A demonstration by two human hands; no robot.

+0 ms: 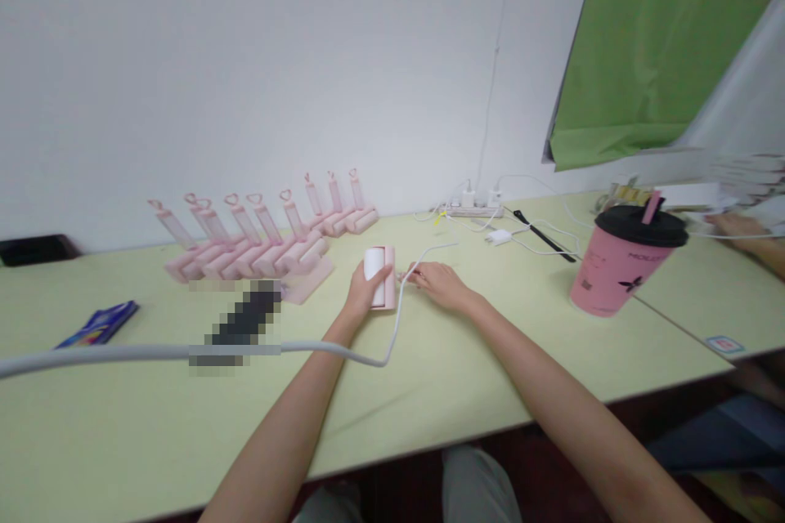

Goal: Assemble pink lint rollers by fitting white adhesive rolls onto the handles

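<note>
My left hand (366, 288) is wrapped round a pink lint roller (388, 286) with a white sticky roll, its thumb across the front. On the right side of that roller, my right hand (442, 286) has its fingers pinched at the handle end, which they partly hide. More pink lint rollers (261, 253) stand in a slanted row at the back left, with clear handles upright and heart-shaped loops on top. A flat pink piece (310, 281) lies in front of them.
A white cable (331, 347) crosses the foreground. A pink cup (613, 265) with a black lid stands at right. Behind are a power strip (475, 210), a charger (500, 237) and a black strap (543, 235). A blue packet (101, 324) lies left; another person's hand (739, 230) is far right.
</note>
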